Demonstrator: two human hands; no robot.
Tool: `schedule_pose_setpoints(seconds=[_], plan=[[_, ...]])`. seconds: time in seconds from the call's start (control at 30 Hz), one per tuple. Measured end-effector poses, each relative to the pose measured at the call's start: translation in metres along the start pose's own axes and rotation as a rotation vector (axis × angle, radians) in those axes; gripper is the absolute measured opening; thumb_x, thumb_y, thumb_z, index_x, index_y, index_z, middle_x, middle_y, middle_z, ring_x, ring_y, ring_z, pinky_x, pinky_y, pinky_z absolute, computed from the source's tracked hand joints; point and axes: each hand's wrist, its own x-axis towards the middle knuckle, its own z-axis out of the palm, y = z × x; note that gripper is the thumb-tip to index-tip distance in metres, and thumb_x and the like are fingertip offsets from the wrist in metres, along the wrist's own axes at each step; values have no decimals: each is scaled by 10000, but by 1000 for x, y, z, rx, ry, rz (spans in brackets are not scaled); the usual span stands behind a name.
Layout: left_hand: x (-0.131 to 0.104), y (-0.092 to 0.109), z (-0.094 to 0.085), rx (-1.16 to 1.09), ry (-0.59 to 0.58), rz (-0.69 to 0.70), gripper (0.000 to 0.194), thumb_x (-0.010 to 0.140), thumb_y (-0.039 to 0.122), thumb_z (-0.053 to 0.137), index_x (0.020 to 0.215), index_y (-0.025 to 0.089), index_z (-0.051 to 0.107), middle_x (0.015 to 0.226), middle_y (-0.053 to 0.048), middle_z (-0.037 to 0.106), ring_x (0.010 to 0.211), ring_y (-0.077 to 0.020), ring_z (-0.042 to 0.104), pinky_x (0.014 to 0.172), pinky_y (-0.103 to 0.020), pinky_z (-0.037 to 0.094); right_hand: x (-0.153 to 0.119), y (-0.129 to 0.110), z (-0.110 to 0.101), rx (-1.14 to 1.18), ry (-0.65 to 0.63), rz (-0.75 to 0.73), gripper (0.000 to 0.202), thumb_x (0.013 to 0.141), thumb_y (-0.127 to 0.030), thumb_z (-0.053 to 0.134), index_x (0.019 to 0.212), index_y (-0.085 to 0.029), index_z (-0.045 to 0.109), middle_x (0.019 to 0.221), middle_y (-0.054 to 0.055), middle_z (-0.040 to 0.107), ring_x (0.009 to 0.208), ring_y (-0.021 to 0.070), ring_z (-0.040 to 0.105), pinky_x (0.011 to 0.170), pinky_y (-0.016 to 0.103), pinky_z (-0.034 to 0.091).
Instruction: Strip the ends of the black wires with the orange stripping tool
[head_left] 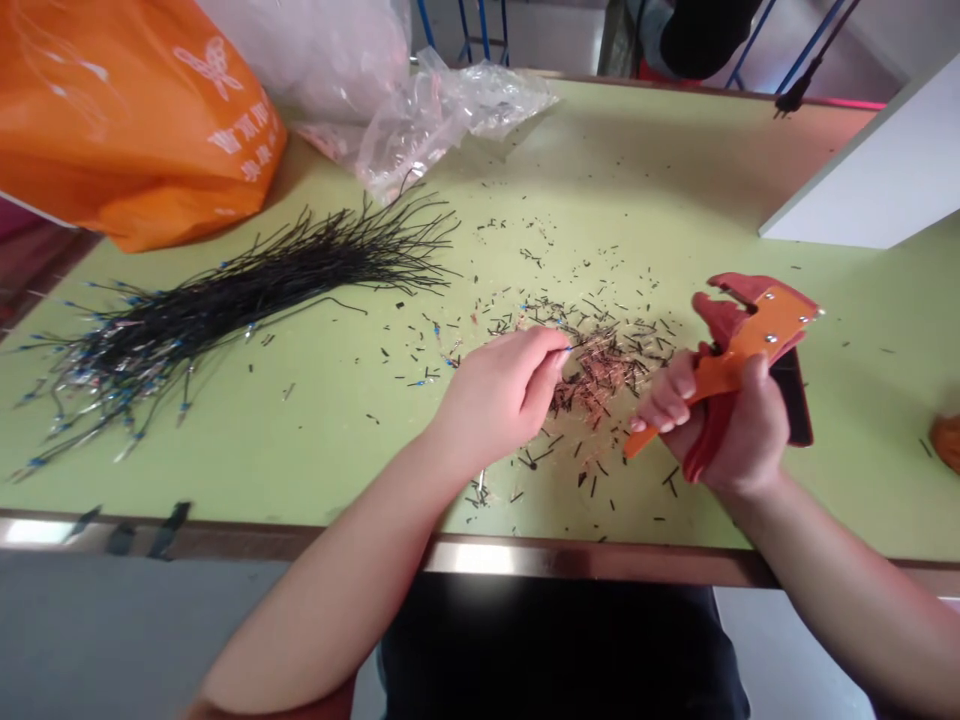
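My left hand (506,395) is closed in a pinch above the table's middle, with a tiny dark and blue tip showing at its fingertips; the rest of what it pinches is hidden. In my right hand (724,420) is an orange and red wire stripper (757,335), its fingers wrapped round the handles and its head pointing up and away. Between the hands lies a heap of black scraps and copper strands (600,375). On the left is a long bundle of black wires (255,285), many with blue and silvery ends toward the lower left.
An orange bag (135,120) and clear plastic bags (450,110) stand at the back left. A white panel (877,160) rises at the back right. An orange object (946,442) sits at the right edge. Beyond the table (675,200), part of a person shows.
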Motion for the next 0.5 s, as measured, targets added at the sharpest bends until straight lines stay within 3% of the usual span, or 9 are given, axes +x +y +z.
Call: schedule_pose_setpoints(seconds=[0.17, 0.27, 0.5], plan=[[-7, 8, 13, 20, 30, 42, 186, 1039, 209, 514, 1106, 178, 684, 945, -53, 802, 802, -163, 737, 719, -289, 557, -8, 28, 13, -17, -212, 45, 547, 876, -798, 635, 927, -258, 706, 795, 57, 613, 771, 265, 629, 752, 466, 596], [-10, 14, 18, 1, 53, 120, 189, 1037, 186, 518, 1120, 174, 687, 877, -43, 796, 782, -161, 737, 701, -287, 564, -8, 36, 14, 2, -287, 52, 554, 931, -782, 570, 997, -252, 713, 841, 77, 660, 825, 286, 675, 750, 470, 610], [-11, 22, 19, 19, 151, 265, 121, 1038, 177, 563, 1082, 207, 672, 773, 11, 776, 671, -142, 685, 671, -295, 552, -9, 51, 5, -66, -181, 81, 612, 929, -834, 484, 986, -260, 689, 825, 99, 676, 896, 317, 717, 675, 446, 640]])
